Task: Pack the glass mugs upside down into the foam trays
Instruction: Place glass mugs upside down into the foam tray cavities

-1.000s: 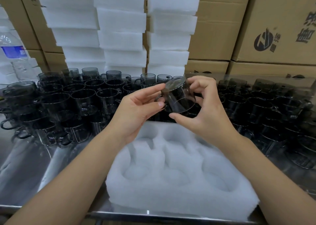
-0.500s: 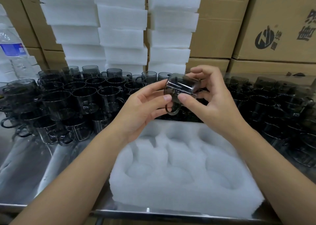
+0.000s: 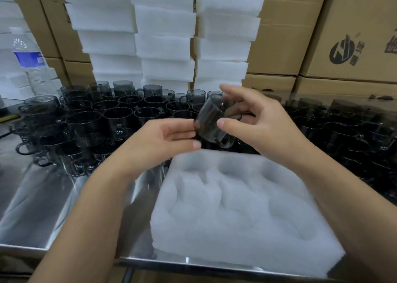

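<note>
The glass mug (image 3: pixel 211 121) is up in the air at the centre of the frame, just above the far edge of the foam tray (image 3: pixel 214 254), touching neither the tray nor the counter (image 3: pixel 43 196). The right hand (image 3: pixel 257 128) has the grip: the thumb presses the near wall, the fingers curl over the far side, and the smoky glass is caught between them. The left hand (image 3: pixel 163 138) lies flatter, its straight fingers only touching the mug's left side. I'd guess that is to steady it. The mug sits tilted with its handle hanging toward the lower edge of the frame; motion blur keeps me from telling which end is the mouth. Holding it high and between both hands looks like a way to check it and roll it mouth-down before it goes in. The tray lies right under the hands with its moulded hollows bare, so the drop would be short. Loose mugs (image 3: pixel 96 119) crowd the counter to the left and right, within easy reach. A stack of foam trays (image 3: pixel 165 24) waits at upper centre, against cardboard boxes (image 3: pixel 354 24).
</note>
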Demonstrator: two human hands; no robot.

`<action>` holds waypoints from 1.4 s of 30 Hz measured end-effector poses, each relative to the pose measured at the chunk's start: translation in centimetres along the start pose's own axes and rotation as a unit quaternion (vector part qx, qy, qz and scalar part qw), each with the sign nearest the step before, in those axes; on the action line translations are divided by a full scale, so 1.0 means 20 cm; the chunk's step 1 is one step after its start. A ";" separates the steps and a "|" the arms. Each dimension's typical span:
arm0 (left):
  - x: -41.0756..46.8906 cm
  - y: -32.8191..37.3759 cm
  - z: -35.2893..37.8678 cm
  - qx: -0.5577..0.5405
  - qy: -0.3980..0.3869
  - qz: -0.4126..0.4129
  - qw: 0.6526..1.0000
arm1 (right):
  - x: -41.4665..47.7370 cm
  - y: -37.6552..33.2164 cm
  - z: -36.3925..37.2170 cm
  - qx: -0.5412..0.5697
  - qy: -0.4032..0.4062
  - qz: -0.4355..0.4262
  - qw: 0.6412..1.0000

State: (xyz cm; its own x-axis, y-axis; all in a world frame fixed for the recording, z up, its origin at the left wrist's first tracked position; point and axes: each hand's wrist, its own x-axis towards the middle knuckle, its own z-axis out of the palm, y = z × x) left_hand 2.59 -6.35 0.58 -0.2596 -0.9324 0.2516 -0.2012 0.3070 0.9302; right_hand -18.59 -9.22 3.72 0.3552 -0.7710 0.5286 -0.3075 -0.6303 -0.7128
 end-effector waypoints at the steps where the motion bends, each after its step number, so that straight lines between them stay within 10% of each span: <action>1: -0.05 -0.02 -0.01 0.018 0.005 -0.006 1.000 | 0.00 -0.01 0.01 -0.003 -0.024 0.015 1.000; 33: -0.15 -0.15 0.08 0.038 0.089 0.046 0.994 | -0.05 0.01 0.15 -0.174 -0.218 0.039 0.959; 42: -0.15 -0.17 0.08 0.024 0.117 0.011 0.993 | -0.10 0.07 0.14 -0.136 -0.128 0.070 0.980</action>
State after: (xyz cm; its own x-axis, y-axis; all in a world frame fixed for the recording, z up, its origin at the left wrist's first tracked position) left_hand 2.61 -4.28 -3.70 -0.0393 -0.9422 0.3327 -0.2440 0.3319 0.9112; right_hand -17.21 -8.28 0.37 0.4911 -0.8259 0.2769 -0.5801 -0.5472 -0.6034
